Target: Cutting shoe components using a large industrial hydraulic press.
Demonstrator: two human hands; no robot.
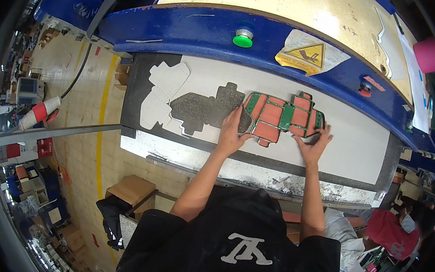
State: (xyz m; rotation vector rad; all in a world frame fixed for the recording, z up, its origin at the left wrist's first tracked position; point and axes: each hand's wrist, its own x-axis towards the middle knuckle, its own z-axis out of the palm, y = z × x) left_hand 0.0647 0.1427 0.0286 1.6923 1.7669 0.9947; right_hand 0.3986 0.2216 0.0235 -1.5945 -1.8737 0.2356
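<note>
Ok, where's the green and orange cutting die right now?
In the head view, the cutting die lies on the white sheet, between both hands, right of the dark cutout.

The cutting die (283,116) sits on the sheet (359,147), left hand (233,129) on its left edge, right hand (313,143) at its near right edge. Left of it there's a cut-out hole (204,109), with loose cut pieces (162,93) further left.

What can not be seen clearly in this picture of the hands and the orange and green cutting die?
- Head view: the die's left edge is covered by the left hand, so its grip there is unclear.
- The lower right corner of the die lies under the right hand.
- What lies under the die on the white sheet is hidden by the die itself.
- The dark cut-out shape's surface is too small to tell its material.
</note>
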